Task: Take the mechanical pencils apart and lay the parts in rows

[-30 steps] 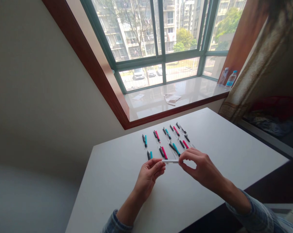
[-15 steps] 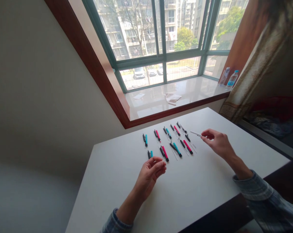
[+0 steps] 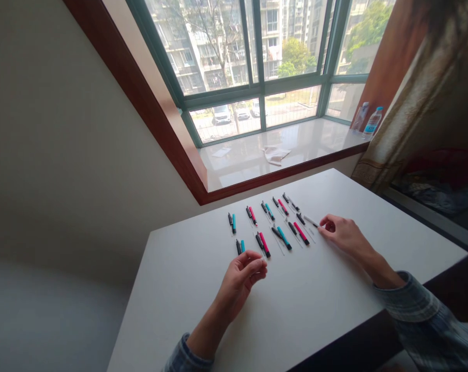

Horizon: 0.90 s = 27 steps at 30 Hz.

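My right hand [image 3: 344, 236] pinches the near end of a slim clear-and-black pen barrel [image 3: 310, 221], low over the table beside the right end of the pen parts. My left hand [image 3: 237, 285] is closed, thumb against fingers, near the front row; what it holds, if anything, is too small to make out. Taken-apart pens lie in two rows: a pink barrel [image 3: 265, 245] nearest the left fingers, a turquoise barrel [image 3: 284, 238], another pink barrel [image 3: 301, 234], and black pieces with thin refills beside them. The left hand partly covers a turquoise-and-black pair [image 3: 240, 246].
The white table [image 3: 171, 289] reaches to the wall and the window sill [image 3: 237, 173]. On the sill lie a crumpled cloth or paper [image 3: 275, 154] and a white sheet [image 3: 221, 152]. Plastic bottles [image 3: 372, 124] stand at its right end, by a curtain [image 3: 396, 98].
My right hand has moved slightly down and left, bringing the barrel lower, close to the table by the pen parts. My left hand has stayed almost still.
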Available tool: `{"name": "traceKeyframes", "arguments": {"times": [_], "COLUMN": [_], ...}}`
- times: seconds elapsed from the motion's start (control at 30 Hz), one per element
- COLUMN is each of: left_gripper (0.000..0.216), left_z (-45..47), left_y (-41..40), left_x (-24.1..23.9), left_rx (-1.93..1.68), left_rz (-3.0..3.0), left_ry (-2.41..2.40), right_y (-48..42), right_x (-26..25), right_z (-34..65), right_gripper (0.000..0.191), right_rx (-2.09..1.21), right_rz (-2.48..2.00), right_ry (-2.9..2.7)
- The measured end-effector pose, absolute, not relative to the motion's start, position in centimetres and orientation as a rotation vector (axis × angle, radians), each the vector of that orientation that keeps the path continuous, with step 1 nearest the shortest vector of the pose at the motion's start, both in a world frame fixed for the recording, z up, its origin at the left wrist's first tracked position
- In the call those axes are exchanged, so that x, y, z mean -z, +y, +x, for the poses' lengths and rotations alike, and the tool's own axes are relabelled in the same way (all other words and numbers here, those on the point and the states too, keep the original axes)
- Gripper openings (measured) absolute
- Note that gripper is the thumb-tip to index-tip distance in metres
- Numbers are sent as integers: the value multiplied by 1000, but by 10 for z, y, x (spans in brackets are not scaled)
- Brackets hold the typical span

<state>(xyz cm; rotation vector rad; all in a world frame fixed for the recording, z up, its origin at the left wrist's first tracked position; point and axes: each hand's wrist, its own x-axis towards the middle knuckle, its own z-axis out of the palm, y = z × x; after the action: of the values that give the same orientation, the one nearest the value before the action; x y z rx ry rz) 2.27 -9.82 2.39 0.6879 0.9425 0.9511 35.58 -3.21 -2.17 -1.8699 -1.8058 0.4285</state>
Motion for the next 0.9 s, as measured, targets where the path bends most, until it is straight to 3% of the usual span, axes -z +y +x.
{"name": "traceKeyframes", "arguments": {"times": [0.9], "left_gripper": [29], "left_z": [25], "left_y": [-97], "left_x": [-22], "left_rx": [-921], "left_rz": [731], "left_ry": [941], "right_y": [-37], "right_x": [20], "right_z": [353], "right_gripper": [22], "right_rx": [-637], "right_rz": [-1694], "right_ry": [-1903]}}
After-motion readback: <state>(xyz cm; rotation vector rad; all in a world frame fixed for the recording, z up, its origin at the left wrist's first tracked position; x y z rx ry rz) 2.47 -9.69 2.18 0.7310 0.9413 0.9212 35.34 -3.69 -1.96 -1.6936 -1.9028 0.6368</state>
